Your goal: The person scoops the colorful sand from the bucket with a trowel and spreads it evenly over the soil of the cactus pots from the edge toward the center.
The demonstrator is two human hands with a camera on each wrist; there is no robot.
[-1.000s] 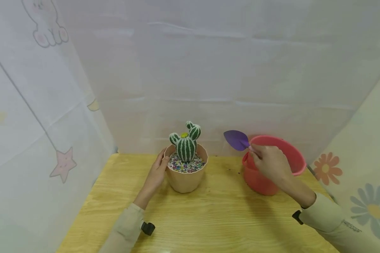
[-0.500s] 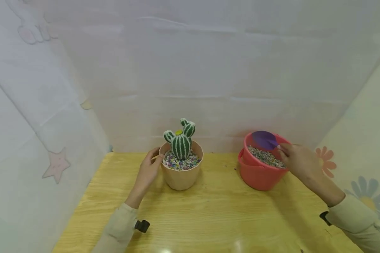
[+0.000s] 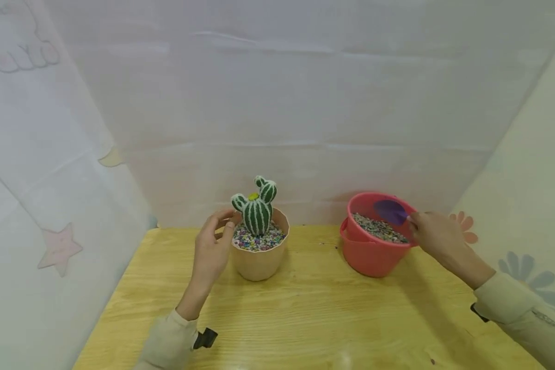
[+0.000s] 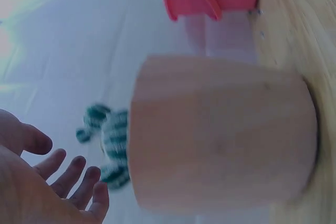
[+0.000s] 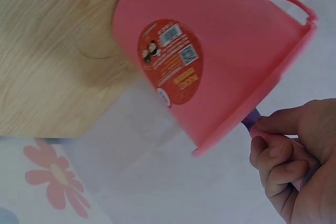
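Observation:
My right hand (image 3: pixel 437 236) grips the pink handle of a small trowel (image 5: pixel 286 146). Its purple blade (image 3: pixel 390 210) lies inside the red bucket (image 3: pixel 370 258), above small mixed stones (image 3: pixel 379 229); the bucket hides it in the right wrist view. Left of it stands a beige plant pot (image 3: pixel 259 264) with a green-and-white striped knitted-looking cactus (image 3: pixel 257 216) set upright in colourful pebbles (image 3: pixel 259 240). My left hand (image 3: pixel 209 252) is beside the pot's left rim. In the left wrist view its fingers (image 4: pixel 72 178) are loosely bent, apart from the pot, with nothing held.
Both containers stand on a yellow wood-grain table (image 3: pixel 305 313) close to the pale back sheet (image 3: pixel 282 128). A few stray bits lie on the table left of the bucket. Printed side sheets (image 3: pixel 74 205) flank the table.
My right hand has carried the trowel rightward and down into the bucket. My left hand has loosened from the pot's rim and shifted slightly away. The head view has turned a little right.

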